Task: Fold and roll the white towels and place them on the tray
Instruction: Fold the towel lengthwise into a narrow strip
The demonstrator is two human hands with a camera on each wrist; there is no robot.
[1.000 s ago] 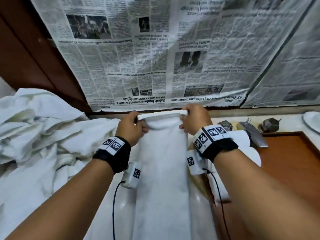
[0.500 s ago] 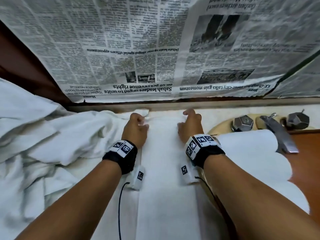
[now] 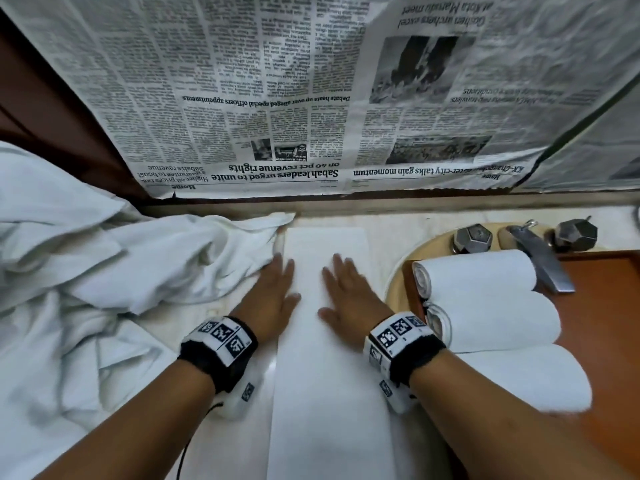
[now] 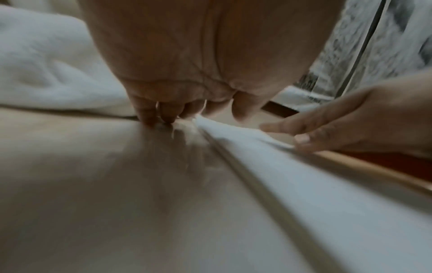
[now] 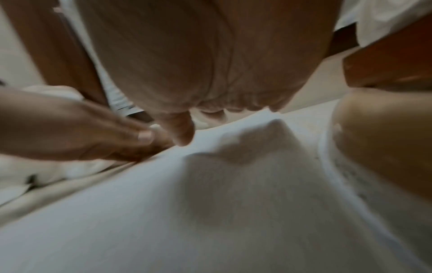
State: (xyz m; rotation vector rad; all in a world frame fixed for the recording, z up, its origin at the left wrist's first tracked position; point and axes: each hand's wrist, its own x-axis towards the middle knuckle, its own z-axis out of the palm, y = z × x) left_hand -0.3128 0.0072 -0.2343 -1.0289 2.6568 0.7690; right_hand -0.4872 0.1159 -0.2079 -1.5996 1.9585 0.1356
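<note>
Lying flat on the pale counter (image 3: 391, 230), a long white towel folded into a narrow strip (image 3: 329, 393) runs from the wall edge back toward the person. Both hands press on its far half with fingers straight and spread, holding nothing: the left hand (image 3: 273, 299) sits on the strip's left edge, partly on the counter beside it, and the right hand (image 3: 349, 303) lies palm-down on the strip's right side. From the left wrist camera the left fingertips (image 4: 151, 118) touch down right at the strip's border, though that view is blurred, so the exact contact is hard to judge.

Left of the strip, a heap of loose white towels (image 3: 86, 289) is crumpled on the counter, one corner reaching the strip's far left corner. Right of the strip, a brown wooden tray (image 3: 606, 306) carries three rolled white towels (image 3: 485, 306) lying side by side, their spiral ends facing the strip. Beyond the tray, a metal tap (image 3: 540, 261) with two faceted handles stands on the rim of the basin. Newspaper sheets (image 3: 277, 98) cover the wall beyond the strip's far end.
</note>
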